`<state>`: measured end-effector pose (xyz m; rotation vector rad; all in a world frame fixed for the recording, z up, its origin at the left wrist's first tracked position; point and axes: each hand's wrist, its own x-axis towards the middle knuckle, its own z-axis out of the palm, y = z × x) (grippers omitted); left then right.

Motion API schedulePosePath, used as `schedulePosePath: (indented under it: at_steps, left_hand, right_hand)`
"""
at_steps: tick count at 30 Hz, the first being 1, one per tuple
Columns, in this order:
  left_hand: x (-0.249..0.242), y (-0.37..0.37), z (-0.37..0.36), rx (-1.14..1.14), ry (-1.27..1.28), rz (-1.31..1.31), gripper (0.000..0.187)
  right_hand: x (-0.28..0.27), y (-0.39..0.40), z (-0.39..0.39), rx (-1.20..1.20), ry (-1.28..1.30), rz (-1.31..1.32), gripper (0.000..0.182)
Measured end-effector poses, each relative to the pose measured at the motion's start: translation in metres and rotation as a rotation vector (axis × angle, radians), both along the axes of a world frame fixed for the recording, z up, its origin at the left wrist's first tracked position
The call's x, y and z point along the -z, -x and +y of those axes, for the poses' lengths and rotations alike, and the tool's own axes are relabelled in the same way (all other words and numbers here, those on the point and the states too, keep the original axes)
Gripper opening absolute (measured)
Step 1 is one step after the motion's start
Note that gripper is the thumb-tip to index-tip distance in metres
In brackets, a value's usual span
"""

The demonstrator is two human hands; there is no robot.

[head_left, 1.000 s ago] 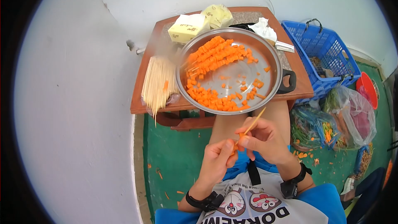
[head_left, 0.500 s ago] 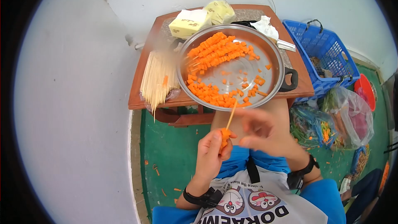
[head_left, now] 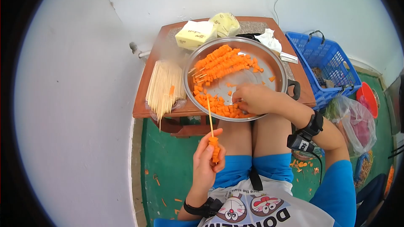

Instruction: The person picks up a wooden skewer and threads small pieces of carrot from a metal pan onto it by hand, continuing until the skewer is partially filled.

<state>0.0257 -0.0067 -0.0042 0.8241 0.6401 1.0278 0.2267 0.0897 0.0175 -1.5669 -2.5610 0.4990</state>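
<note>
My left hand (head_left: 205,158) is closed round a bamboo skewer (head_left: 211,120), in front of the pan. Several orange carrot pieces (head_left: 214,148) are threaded on its lower part, and the bare tip points up towards the pan rim. My right hand (head_left: 257,98) reaches over the near right side of the wide metal pan (head_left: 273,85). Its fingers are bent down among loose carrot cubes (head_left: 219,106); what lies between the fingertips is hidden. Full carrot skewers (head_left: 223,62) lie side by side at the back left of the pan.
A bundle of bare skewers (head_left: 164,88) lies on the wooden table (head_left: 145,108), left of the pan. Tissue packs (head_left: 195,34) stand behind it. To the right are a blue crate (head_left: 332,65), a red basin (head_left: 367,98) and a plastic bag (head_left: 353,122) on the green floor.
My right hand has moved from beside the skewer up into the pan. My left hand, still holding the skewer, has shifted left and slightly down. The view has tilted a little.
</note>
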Motion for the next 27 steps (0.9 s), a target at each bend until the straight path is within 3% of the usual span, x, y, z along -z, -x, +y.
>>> schedulePosePath:
  at_steps: [8,11,13,14,16,17,19,22,27]
  left_hand:
    - [0.004,0.001,-0.001,-0.028,-0.100,0.112,0.027]
    - [0.005,0.001,-0.001,-0.039,-0.075,0.063,0.026]
    - [0.005,0.003,-0.001,-0.070,-0.038,0.056,0.027]
    - [0.007,0.004,0.000,-0.071,-0.038,0.056,0.027]
    - [0.010,0.003,0.000,-0.097,-0.096,0.081,0.023]
    - [0.008,0.002,-0.001,-0.094,-0.096,0.084,0.023]
    - [0.003,-0.004,-0.004,-0.062,-0.188,0.206,0.023]
    - [-0.006,-0.010,-0.010,0.043,-0.280,0.252,0.028]
    - [-0.008,-0.018,-0.018,0.036,-0.335,0.340,0.027]
  right_hand:
    - [-0.006,0.004,0.009,-0.085,0.052,-0.040,0.020]
    - [-0.008,-0.002,0.009,0.027,0.078,-0.002,0.015]
    - [-0.015,-0.010,0.004,0.141,-0.055,0.344,0.010]
    - [-0.019,-0.012,0.000,0.140,-0.056,0.344,0.010]
    - [-0.029,-0.014,-0.015,0.142,-0.128,0.714,0.010]
    - [-0.034,-0.014,-0.024,0.144,-0.129,0.717,0.010]
    - [-0.039,-0.013,-0.045,0.320,0.280,1.316,0.013]
    - [-0.035,-0.014,-0.073,0.333,0.468,1.538,0.017]
    - [-0.007,-0.003,-0.093,0.342,0.500,1.822,0.021]
